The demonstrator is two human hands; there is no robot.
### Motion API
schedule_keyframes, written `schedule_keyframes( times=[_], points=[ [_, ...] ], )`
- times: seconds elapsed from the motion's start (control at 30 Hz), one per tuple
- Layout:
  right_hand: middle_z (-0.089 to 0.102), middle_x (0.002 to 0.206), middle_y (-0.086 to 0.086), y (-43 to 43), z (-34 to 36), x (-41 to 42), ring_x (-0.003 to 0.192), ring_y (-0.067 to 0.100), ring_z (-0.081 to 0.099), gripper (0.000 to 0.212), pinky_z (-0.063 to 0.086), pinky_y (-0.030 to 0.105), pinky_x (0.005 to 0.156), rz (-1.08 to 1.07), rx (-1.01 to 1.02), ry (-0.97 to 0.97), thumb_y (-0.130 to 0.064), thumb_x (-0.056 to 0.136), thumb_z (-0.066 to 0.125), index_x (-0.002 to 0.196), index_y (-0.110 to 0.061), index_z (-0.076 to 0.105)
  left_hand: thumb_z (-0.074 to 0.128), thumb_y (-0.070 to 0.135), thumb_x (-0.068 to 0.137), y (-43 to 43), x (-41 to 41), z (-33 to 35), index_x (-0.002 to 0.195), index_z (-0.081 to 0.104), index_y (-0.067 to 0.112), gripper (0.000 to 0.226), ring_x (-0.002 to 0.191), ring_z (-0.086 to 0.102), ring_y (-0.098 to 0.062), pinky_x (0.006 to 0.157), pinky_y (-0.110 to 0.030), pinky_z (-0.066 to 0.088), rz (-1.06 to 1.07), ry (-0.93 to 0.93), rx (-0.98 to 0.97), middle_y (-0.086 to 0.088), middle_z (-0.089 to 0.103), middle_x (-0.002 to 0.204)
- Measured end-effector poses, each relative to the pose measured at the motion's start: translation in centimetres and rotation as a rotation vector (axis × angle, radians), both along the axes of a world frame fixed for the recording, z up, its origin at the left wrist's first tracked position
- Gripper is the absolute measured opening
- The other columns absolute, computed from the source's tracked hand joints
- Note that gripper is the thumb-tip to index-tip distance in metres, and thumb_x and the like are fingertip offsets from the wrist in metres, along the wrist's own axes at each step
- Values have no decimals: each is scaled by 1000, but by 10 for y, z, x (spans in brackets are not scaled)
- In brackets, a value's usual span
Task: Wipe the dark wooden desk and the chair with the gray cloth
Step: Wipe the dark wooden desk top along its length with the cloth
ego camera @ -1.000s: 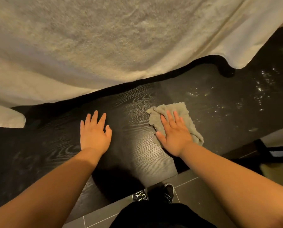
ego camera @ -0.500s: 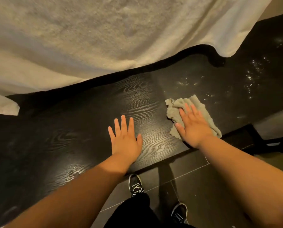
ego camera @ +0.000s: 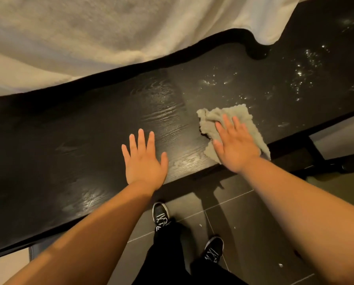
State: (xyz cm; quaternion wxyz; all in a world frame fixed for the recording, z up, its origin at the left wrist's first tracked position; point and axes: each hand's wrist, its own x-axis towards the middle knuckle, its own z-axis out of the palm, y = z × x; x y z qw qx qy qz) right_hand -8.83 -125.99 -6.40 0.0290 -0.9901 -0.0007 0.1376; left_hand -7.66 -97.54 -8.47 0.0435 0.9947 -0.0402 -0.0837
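Head view: over the last second the right hand (ego camera: 236,147) slides the gray cloth (ego camera: 229,116) along the dark wooden desk (ego camera: 69,161), away from the left hand (ego camera: 144,161) and toward the droplets (ego camera: 303,75) glinting beyond its fingertips. It lies flat with straight fingers, pressing the cloth down rather than gripping it. The left hand follows and rests just beside it, palm flat on bare wood, fingers spread, holding nothing. I judge the wet stretch past the right hand comes next.

head cam | faces forward and steeply down | close over desk (ego camera: 69,153) | floor (ego camera: 246,223) below
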Motion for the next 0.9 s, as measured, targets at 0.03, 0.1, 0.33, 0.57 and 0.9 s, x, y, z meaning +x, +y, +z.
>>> schedule_keyframes(
  times=[0.03, 0.1, 0.33, 0.57, 0.9],
  points=[
    [-9, 175, 8, -1, -2, -1, 161, 32, -9, 76, -1, 48, 131, -25, 2, -1, -58, 103, -2, 168, -20, 8, 30, 60, 101, 0, 0, -1, 168, 13, 25, 77, 162, 0, -35, 129, -60, 6, 2, 3, 8, -8, 3, 176],
    [-7, 175, 10, 14, -3, -4, 161, 35, -7, 74, 0, 50, 131, -93, 23, -3, -56, 104, 3, 168, -19, 7, 30, 60, 101, 0, -1, 0, 168, 14, 25, 77, 162, 1, -35, 129, -60, 7, 11, -1, 19, -7, 5, 176],
    [-3, 175, 10, 82, -9, -23, 161, 32, -8, 66, 3, 52, 131, 344, 116, 19, -52, 108, 13, 166, -19, 21, 34, 60, 101, -1, 0, 4, 167, 18, 24, 77, 161, 4, -35, 129, -60, 9, 9, -21, 18, -9, 7, 176],
    [-19, 174, 7, -25, -1, 8, 160, 27, -19, 71, -1, 46, 131, 27, 13, -17, -56, 107, 3, 168, -18, 4, 36, 59, 101, -4, 0, 4, 167, 18, 26, 76, 162, 3, -34, 130, -59, 8, 17, -19, 34, -7, 7, 176],
    [-7, 176, -1, 27, -6, 4, 161, 21, -14, 70, -1, 46, 131, 421, 133, 47, -59, 107, 9, 166, -24, 23, 36, 59, 99, -4, 2, 5, 167, 21, 26, 77, 161, 5, -35, 129, -59, 10, 24, -18, 56, -8, 9, 176]
  ],
)
